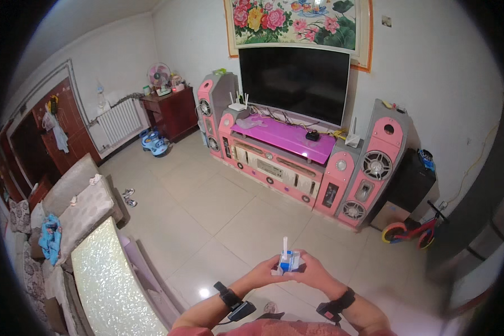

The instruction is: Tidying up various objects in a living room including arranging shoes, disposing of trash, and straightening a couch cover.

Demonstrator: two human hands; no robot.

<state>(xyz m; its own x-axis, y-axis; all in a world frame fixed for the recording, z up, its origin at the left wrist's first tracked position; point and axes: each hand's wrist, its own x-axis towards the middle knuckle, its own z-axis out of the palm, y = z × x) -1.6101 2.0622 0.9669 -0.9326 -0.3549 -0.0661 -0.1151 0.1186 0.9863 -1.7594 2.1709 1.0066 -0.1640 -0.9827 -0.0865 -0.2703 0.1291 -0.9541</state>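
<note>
Between both hands, in front of my body, is a small blue-and-white box point(291, 261). A thin white stick point(285, 245) stands nearly upright at its far left side; whether it comes out of the box I cannot tell. My left hand point(265, 269) grips the box from the left. From the right, my right hand point(313, 270) holds it, fingers curled around its far side. The box's near lower part is partly covered by my thumbs. Both wrists wear black straps with small devices.
At left, a long table point(109, 281) with a shiny cover stands beside a sofa point(82, 191). Ahead is a pink TV cabinet point(273, 168) between tall speakers, with a television point(294, 84) above. A child's balance bike point(416, 231) stands at right. Shoes point(129, 197) lie on the tiled floor.
</note>
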